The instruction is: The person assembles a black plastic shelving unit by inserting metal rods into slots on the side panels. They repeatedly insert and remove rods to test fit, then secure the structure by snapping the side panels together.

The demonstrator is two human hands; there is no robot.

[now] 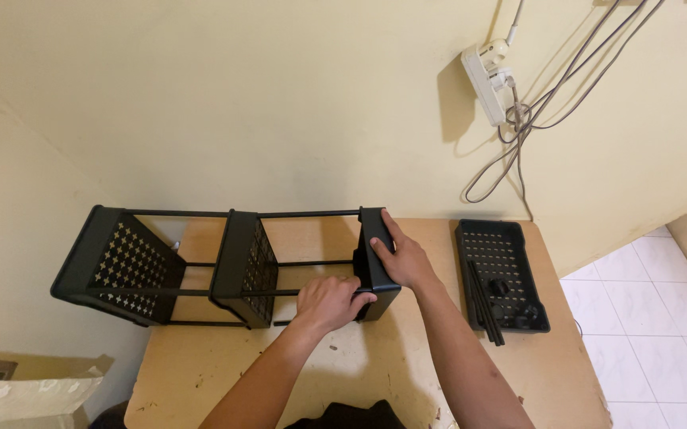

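my landmark is the black rack (224,266), lying on its side across the far half of the desk (375,373), its left end hanging past the desk's left edge. it has three perforated black trays joined by thin black rods: the left tray (117,264) at the rack's far left, the middle tray (246,268) about halfway along, and the right tray (377,262) closing the rack's right end. my right hand (405,258) lies over the outer face of that right tray, fingers spread and pressing flat on it, gripping its top edge. my left hand (326,303) sits just inside the same tray, at the rack's near side, fingers curled shut around the near lower rod (280,292) where it meets the tray. as i judge it, three trays are already on the rods and this last joint is being seated. to the right of the rack, well apart from it, a fourth black tray (502,274) lies flat on the desk with a bundle of spare rods (485,302) along its left side and some small black parts inside, so that much looks left to fit. above and right of the rack, a white power strip (488,79) hangs on the wall with grey cables trailing down
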